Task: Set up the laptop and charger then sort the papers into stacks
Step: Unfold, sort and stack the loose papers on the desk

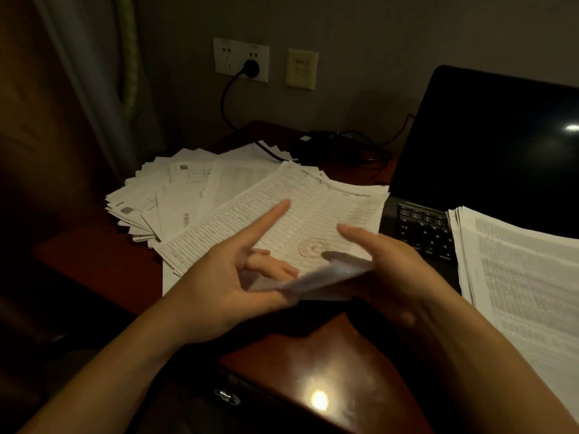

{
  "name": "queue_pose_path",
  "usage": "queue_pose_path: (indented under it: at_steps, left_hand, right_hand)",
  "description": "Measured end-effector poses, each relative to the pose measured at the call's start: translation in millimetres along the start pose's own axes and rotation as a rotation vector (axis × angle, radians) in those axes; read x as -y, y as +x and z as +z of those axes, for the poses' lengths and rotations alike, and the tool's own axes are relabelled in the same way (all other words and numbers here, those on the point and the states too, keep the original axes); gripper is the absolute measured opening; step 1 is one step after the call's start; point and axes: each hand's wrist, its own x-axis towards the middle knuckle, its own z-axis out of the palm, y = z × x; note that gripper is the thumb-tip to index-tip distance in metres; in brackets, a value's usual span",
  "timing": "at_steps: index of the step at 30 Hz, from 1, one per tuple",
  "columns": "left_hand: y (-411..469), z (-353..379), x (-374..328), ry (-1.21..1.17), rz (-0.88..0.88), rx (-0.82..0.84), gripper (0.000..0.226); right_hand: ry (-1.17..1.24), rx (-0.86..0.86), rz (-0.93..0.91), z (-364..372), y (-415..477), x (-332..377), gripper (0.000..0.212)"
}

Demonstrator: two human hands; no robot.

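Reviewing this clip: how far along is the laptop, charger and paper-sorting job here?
Looks done: the laptop stands open, screen dark, and the charger plug sits in the wall socket. In hand: the left hand and right hand hold a blurred bundle of sheets between them. Left: the fanned pile lies loose, beside one neater stack partly over the keyboard.
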Motion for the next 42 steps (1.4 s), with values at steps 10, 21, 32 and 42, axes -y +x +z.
queue_pose_path:
  at_steps: [10, 21, 32, 42]
  left_hand:
    - [30, -18, -12, 0.035, -0.082, -0.226, 0.038]
    - [76, -62, -46, -0.088, -0.171, -0.448, 0.017]
    - [69, -71, -53, 0.010, -0.010, -0.508, 0.015]
    - [68, -67, -58, -0.168, 0.049, -0.603, 0.009]
  right_hand:
    - [-0.321, -0.130, -0.308, -7, -3, 1, 0.024]
    - [-0.307, -0.210, -0.611, 0, -3, 32, 0.019]
    - [-0.188, -0.274, -0.667, 22, 20, 59, 0.021]
    - [-0.168, -0.189, -0.777, 44, 12, 82, 0.045]
